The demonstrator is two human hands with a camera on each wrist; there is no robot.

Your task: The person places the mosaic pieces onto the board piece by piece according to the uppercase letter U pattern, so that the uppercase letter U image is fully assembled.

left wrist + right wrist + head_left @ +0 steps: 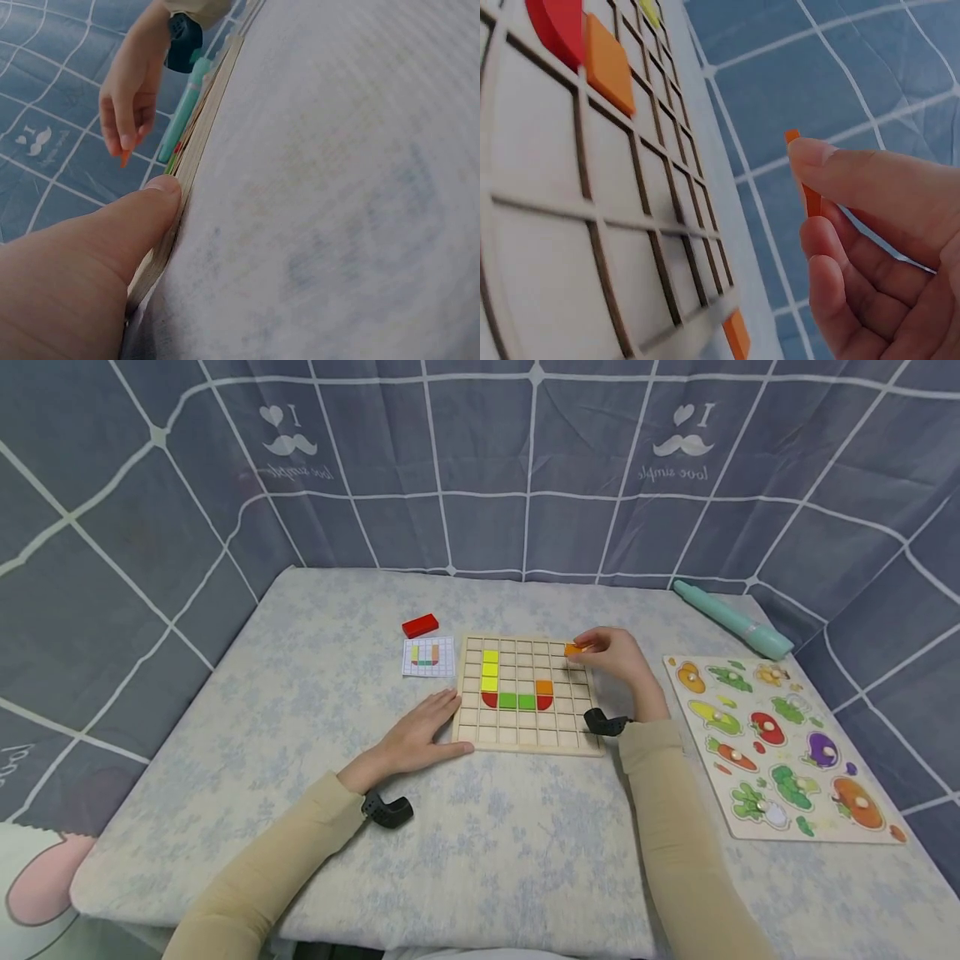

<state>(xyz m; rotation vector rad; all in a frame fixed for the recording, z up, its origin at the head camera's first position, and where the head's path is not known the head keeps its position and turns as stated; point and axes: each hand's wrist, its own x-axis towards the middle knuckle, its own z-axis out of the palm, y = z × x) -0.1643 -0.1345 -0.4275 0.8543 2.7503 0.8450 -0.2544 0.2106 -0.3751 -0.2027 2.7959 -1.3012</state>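
My right hand (613, 653) pinches a thin orange tile (812, 201) between thumb and fingers, above the far right of a wooden grid board (517, 741). The right wrist view shows another orange tile (736, 335) low by the board's edge. My left hand (416, 732) rests at the board's near left corner, fingers extended along its side and thumb at the front edge. On the grid, yellow tiles (490, 670) run down to a red rounded piece (490, 700), then green tiles (517, 701), a second red piece (545, 702) and an orange tile (543, 687).
A pattern card (428, 670) lies left of the board, with a red block (420, 626) just behind it. To the right is a vegetable puzzle board (757, 785). A mint-green cylinder (733, 620) lies at the back right, near the grid-patterned curtain (480, 460).
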